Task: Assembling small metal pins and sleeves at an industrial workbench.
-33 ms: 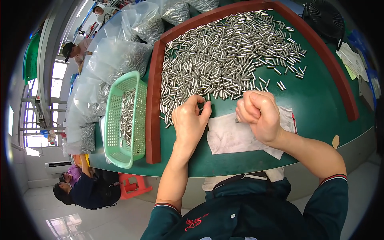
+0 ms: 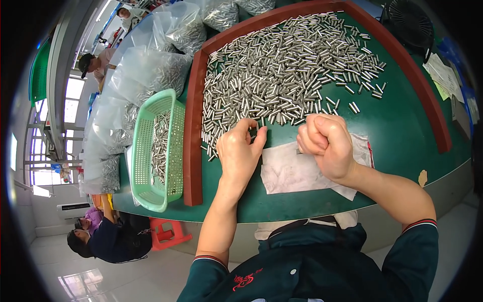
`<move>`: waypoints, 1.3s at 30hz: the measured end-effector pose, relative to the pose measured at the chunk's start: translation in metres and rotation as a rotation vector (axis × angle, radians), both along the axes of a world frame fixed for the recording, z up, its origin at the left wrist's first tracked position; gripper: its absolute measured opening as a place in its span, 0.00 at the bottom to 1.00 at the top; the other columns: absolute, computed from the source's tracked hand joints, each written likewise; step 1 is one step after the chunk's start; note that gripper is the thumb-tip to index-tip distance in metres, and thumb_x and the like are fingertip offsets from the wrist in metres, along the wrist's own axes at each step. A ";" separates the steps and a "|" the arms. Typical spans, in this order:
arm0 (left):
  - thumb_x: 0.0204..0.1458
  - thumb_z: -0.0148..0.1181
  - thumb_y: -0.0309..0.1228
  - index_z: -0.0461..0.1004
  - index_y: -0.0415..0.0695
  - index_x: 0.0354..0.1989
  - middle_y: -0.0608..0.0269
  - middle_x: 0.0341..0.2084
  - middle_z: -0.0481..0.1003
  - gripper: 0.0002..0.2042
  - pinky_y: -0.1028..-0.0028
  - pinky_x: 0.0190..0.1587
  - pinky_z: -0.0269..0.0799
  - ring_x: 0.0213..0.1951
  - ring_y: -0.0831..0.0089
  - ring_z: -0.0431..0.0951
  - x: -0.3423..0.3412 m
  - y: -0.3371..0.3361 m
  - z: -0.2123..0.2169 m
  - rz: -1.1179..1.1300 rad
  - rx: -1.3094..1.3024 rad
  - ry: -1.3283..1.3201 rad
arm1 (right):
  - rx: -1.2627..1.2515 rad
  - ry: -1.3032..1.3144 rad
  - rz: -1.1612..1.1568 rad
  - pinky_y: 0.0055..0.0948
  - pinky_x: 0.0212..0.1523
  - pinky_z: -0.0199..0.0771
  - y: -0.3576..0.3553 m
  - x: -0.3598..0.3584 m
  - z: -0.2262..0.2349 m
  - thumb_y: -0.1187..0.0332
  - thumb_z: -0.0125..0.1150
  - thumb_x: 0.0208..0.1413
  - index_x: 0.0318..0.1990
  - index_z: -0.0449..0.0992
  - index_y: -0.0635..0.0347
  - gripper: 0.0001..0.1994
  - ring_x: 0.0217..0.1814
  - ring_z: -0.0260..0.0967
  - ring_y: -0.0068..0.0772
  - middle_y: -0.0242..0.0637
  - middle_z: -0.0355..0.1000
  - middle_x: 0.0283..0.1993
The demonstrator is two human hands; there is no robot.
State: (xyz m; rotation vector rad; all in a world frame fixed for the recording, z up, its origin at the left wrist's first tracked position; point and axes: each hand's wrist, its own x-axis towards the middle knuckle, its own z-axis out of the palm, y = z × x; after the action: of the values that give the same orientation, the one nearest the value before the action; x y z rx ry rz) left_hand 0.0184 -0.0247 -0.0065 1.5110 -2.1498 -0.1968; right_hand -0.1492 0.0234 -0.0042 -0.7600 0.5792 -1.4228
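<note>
A wide heap of short silver metal pins (image 2: 271, 75) lies on the green tabletop. At the heap's near edge is my left hand (image 2: 238, 148), its fingers curled, with what looks like a metal pin between thumb and forefinger. To its right, my right hand (image 2: 329, 143) is closed in a fist over a creased, stained white cloth (image 2: 292, 173). Whatever the fist holds, if anything, is hidden by the fingers. A few loose pins (image 2: 354, 107) lie apart from the heap, beyond my right hand.
A dark red raised border (image 2: 195, 126) frames the heap. Left of it stands a light green perforated basket (image 2: 173, 171) holding pins. Clear plastic bags of pins (image 2: 151, 73) line the far left. A black fan (image 2: 410, 25) sits far right; other people (image 2: 113, 234) are at left.
</note>
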 end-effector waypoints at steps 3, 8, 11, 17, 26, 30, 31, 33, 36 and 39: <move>0.37 0.62 0.30 0.72 0.40 0.22 0.63 0.06 0.63 0.08 0.70 0.15 0.60 0.10 0.67 0.65 -0.004 -0.004 -0.005 -0.034 -0.022 -0.013 | -0.020 0.013 0.001 0.20 0.16 0.41 -0.001 -0.001 -0.001 0.68 0.36 0.48 0.11 0.49 0.57 0.16 0.13 0.40 0.17 0.27 0.46 0.09; 0.37 0.59 0.27 0.71 0.40 0.20 0.62 0.06 0.64 0.05 0.69 0.14 0.60 0.10 0.67 0.66 -0.005 -0.005 -0.008 -0.030 -0.036 -0.026 | -0.037 0.028 -0.017 0.21 0.16 0.41 0.000 0.002 0.000 0.66 0.36 0.49 0.11 0.49 0.55 0.16 0.13 0.38 0.18 0.26 0.45 0.09; 0.36 0.58 0.25 0.71 0.40 0.20 0.64 0.05 0.62 0.03 0.73 0.14 0.58 0.09 0.72 0.64 -0.005 0.003 -0.002 -0.083 0.079 0.074 | -0.035 -0.007 -0.026 0.20 0.16 0.41 0.001 0.000 -0.003 0.68 0.36 0.48 0.11 0.49 0.56 0.15 0.13 0.39 0.17 0.27 0.46 0.09; 0.36 0.57 0.22 0.72 0.39 0.21 0.68 0.05 0.55 0.02 0.79 0.14 0.54 0.09 0.81 0.56 -0.005 0.019 0.005 -0.346 0.381 0.168 | -0.050 -0.075 -0.036 0.22 0.16 0.40 0.000 -0.004 -0.003 0.63 0.36 0.51 0.11 0.49 0.52 0.17 0.12 0.36 0.19 0.25 0.45 0.08; 0.35 0.56 0.22 0.72 0.41 0.21 0.65 0.06 0.58 0.03 0.77 0.15 0.56 0.10 0.76 0.59 -0.006 0.019 0.004 -0.355 0.332 0.132 | -0.071 -0.078 -0.040 0.22 0.16 0.39 -0.002 0.000 -0.007 0.63 0.36 0.51 0.11 0.49 0.52 0.17 0.12 0.36 0.19 0.25 0.45 0.08; 0.35 0.56 0.22 0.72 0.41 0.21 0.64 0.06 0.58 0.03 0.76 0.15 0.56 0.10 0.75 0.60 -0.006 0.018 0.004 -0.369 0.341 0.135 | -0.079 -0.069 -0.036 0.22 0.16 0.39 -0.004 0.001 -0.008 0.64 0.37 0.50 0.11 0.49 0.52 0.17 0.12 0.36 0.19 0.25 0.45 0.08; 0.35 0.56 0.22 0.72 0.41 0.21 0.64 0.06 0.59 0.03 0.76 0.15 0.57 0.10 0.75 0.60 -0.007 0.018 0.005 -0.372 0.342 0.132 | -0.089 -0.070 -0.034 0.22 0.16 0.39 -0.005 0.001 -0.008 0.64 0.37 0.50 0.11 0.49 0.52 0.17 0.11 0.35 0.19 0.25 0.45 0.08; 0.36 0.56 0.22 0.72 0.41 0.21 0.64 0.06 0.59 0.02 0.76 0.15 0.57 0.10 0.75 0.60 -0.007 0.018 0.005 -0.370 0.337 0.129 | -0.083 -0.080 -0.029 0.22 0.16 0.39 -0.004 0.000 -0.006 0.63 0.37 0.50 0.11 0.49 0.52 0.17 0.11 0.35 0.19 0.25 0.45 0.08; 0.36 0.56 0.21 0.72 0.40 0.21 0.63 0.06 0.60 0.02 0.76 0.15 0.57 0.10 0.74 0.61 -0.006 0.018 0.006 -0.368 0.337 0.124 | -0.074 -0.084 -0.024 0.22 0.16 0.39 -0.004 0.000 -0.007 0.63 0.37 0.50 0.11 0.49 0.52 0.17 0.11 0.35 0.19 0.25 0.45 0.08; 0.36 0.56 0.21 0.72 0.40 0.21 0.63 0.06 0.60 0.02 0.76 0.15 0.57 0.10 0.74 0.62 -0.007 0.018 0.006 -0.373 0.352 0.129 | -0.073 -0.078 -0.033 0.22 0.16 0.39 -0.003 0.001 -0.008 0.63 0.37 0.50 0.11 0.49 0.52 0.17 0.12 0.35 0.19 0.25 0.45 0.08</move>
State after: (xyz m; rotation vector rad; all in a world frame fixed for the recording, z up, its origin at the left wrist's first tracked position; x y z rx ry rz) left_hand 0.0110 -0.0069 -0.0008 1.2115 -2.3593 -0.8145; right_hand -0.1486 0.0201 -0.0117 -0.7524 0.4840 -1.5037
